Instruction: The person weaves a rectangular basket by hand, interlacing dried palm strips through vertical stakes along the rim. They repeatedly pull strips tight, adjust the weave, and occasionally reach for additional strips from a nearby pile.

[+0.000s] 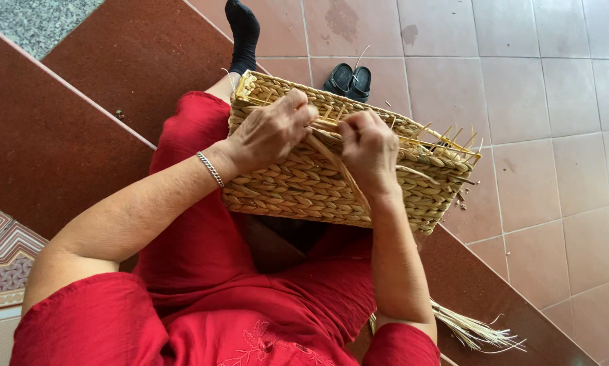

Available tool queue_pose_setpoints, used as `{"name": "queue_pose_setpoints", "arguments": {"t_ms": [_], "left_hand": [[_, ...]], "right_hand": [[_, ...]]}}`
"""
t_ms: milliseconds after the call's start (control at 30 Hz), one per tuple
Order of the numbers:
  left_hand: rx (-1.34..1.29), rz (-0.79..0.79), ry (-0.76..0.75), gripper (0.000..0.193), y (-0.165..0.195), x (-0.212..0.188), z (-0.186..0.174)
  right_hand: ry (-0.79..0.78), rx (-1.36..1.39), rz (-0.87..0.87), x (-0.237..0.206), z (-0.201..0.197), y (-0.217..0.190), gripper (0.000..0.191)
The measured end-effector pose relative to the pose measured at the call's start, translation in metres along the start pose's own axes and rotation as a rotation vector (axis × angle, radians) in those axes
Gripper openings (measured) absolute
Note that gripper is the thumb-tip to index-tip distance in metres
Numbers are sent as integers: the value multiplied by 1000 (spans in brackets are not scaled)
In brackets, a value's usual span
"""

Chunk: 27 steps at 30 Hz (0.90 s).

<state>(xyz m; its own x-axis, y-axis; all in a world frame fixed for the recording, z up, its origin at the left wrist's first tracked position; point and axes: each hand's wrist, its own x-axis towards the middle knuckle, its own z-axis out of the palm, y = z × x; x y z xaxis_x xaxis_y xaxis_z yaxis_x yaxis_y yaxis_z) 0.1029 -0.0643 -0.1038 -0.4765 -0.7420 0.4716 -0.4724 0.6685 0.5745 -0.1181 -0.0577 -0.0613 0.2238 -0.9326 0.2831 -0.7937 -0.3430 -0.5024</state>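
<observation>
A rectangular woven straw basket rests on my lap, its rim with thin upright stakes pointing away from me. My left hand lies on the basket's near wall and rim, fingers curled over the top strand. My right hand is closed on a flat straw strand that runs down across the basket wall. A silver bracelet circles my left wrist. I wear red clothes.
A bundle of loose straw lies by my right elbow on the brown step. A pair of black sandals sits on the pink tiled floor beyond the basket. My leg in a black sock stretches forward. Dark red steps are at left.
</observation>
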Motion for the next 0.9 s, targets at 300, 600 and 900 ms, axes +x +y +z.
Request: {"name": "queue_pose_setpoints", "arguments": {"t_ms": [300,600,900], "left_hand": [[234,310,197,7,-6,-15,3],[128,-78,16,19,-21,18,17],[406,49,105,49,-16,22,22]], "right_hand": [[5,-134,-10,0,22,-6,31],[-84,-105,104,-16,17,-2,30],[189,-325,-294,-38,4,-6,25]]}}
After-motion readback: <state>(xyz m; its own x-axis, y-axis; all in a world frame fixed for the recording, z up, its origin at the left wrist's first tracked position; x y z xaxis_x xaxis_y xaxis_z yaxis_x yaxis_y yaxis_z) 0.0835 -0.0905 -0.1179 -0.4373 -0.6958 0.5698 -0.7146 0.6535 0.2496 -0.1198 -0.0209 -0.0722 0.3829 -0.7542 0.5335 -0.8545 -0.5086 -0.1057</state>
